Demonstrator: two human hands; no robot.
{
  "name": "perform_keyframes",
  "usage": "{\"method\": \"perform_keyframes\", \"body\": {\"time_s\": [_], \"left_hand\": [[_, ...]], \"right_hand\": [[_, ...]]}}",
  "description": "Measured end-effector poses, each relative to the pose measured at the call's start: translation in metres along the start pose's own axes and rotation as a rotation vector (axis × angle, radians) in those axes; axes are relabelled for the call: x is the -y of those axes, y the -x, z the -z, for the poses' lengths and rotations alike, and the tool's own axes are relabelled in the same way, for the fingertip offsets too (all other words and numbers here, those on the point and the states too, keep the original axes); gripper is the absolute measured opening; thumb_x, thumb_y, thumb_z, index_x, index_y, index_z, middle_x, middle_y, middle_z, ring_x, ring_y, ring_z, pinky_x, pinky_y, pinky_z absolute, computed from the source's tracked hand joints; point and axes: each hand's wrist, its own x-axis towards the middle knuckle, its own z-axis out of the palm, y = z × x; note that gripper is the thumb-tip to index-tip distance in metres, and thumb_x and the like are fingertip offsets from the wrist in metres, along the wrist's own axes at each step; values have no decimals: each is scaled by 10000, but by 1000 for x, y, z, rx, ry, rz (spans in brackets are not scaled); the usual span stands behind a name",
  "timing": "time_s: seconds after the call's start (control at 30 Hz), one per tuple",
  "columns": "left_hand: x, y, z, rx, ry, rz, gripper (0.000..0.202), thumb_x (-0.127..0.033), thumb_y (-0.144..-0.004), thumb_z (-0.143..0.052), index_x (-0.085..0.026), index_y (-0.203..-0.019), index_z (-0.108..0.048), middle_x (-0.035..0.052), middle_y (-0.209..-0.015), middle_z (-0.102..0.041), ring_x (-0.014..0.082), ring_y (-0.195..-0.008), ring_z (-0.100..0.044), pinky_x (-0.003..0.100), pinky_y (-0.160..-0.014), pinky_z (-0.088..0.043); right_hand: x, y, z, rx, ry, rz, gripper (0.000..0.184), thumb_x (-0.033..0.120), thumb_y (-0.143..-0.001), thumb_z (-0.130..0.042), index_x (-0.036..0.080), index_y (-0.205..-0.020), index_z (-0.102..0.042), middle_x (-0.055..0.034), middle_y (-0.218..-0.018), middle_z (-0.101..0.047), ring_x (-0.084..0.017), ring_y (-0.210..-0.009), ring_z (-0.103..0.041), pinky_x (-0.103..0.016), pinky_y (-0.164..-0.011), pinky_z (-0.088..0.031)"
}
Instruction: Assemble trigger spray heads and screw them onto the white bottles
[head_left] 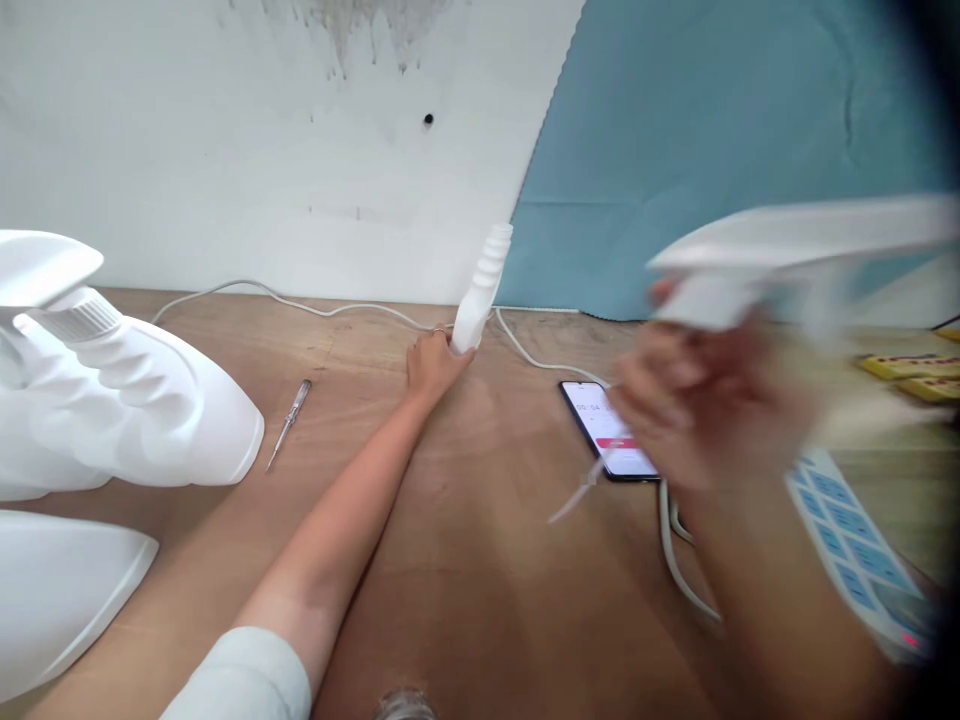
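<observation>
Near the back of the table, my left hand (439, 362) is wrapped round the lower part of a white plastic bottle (484, 285). The bottle leans to the right, and its ribbed neck has no cap on it. On the right, my right hand (697, 400) is raised and smeared by motion. Its fingers are closed round a white trigger sprayer head (795, 235). A thin pale dip tube (581, 495) shows below that hand, slanting down to the left over the phone.
White spray bottles (180, 400) lie at the left, beside a screwdriver (290, 422). A phone (611, 430) with a lit screen and a power strip (847, 540) are at the right. A white cable (330, 312) runs along the wall. Yellow items (915, 375) sit far right.
</observation>
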Motion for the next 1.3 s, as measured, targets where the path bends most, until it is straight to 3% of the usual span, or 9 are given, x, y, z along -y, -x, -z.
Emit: {"method": "perform_keyframes", "body": {"time_s": [0.1, 0.23, 0.37, 0.5, 0.67, 0.83, 0.97, 1.17, 1.3], "left_hand": [[-17, -3, -15, -17, -20, 37, 443, -499, -793, -629, -141, -1053, -620, 165, -1056, -681, 321, -1062, -598, 407, -910, -410], [-31, -5, -31, -43, -50, 93, 489, -501, -835, -571, -94, -1103, -613, 214, -1082, -662, 366, -1122, -552, 488, -968, -348], [-33, -5, -35, -42, -45, 108, 579, -574, -801, -598, -70, -1085, -615, 237, -1119, -639, 393, -1168, -500, 525, -1000, -309], [-24, 2, -27, 0, 273, 106, 524, -548, -763, -670, -91, -1011, -604, 222, -1106, -621, 369, -1179, -484, 497, -1038, -282], [-10, 34, -4, 166, 573, -10, 476, -561, -941, -363, -146, -968, -595, 82, -903, -650, 185, -829, -597, 300, -809, -456], [2, 77, 31, 523, 1131, -137, 695, -773, -830, -357, -145, -976, -616, 61, -841, -610, 164, -736, -558, 268, -687, -467], [7, 93, 49, 476, 1243, -13, 542, -588, -683, -754, -150, -951, -583, 19, -819, -574, 130, -734, -536, 223, -674, -454], [14, 85, 44, 326, 1332, 212, 479, -543, -713, -734, -145, -885, -530, 18, -754, -548, 127, -643, -513, 227, -530, -432], [17, 76, 45, 288, 1396, 297, 363, -420, -742, -634, -167, -952, -481, 31, -823, -537, 150, -662, -538, 244, -500, -433]], "right_hand": [[-51, 2, -20, 91, -366, -312, 252, 427, -881, -541, 240, -1019, -639, 31, -633, -354, -71, -425, -224, -196, -358, -185], [-101, 10, -20, 99, -567, -523, 290, 373, -878, -555, 165, -1069, -618, 37, -647, -391, -56, -430, -196, -168, -356, -164], [-117, 10, -19, 79, -629, -586, 275, 353, -869, -572, 143, -1040, -618, 50, -601, -338, -66, -439, -216, -154, -359, -202], [-120, 11, -22, 34, -615, -569, 313, 334, -831, -646, 128, -1062, -604, 68, -592, -260, -65, -471, -219, -145, -376, -181], [-126, 22, -30, 17, -353, -482, 344, 433, -796, -714, 155, -949, -581, 111, -546, -169, -34, -430, -80, -158, -365, -66], [-129, 24, -46, -18, -111, -468, 428, 540, -729, -740, 169, -851, -564, 123, -470, -206, -19, -371, -109, -158, -335, -79], [-127, 20, -51, 14, 19, -494, 510, 639, -715, -694, 156, -858, -614, 126, -451, -175, -24, -353, -117, -172, -323, -98], [-124, 6, -8, -39, 537, -402, 526, 589, -794, -626, 159, -1096, -617, 45, -559, -446, -82, -418, -380, -210, -397, -292], [-109, -3, 14, -220, 1147, 1, 628, 408, -842, -611, 93, -1358, -440, -184, -1055, -619, -290, -915, -609, -435, -796, -480]]}}
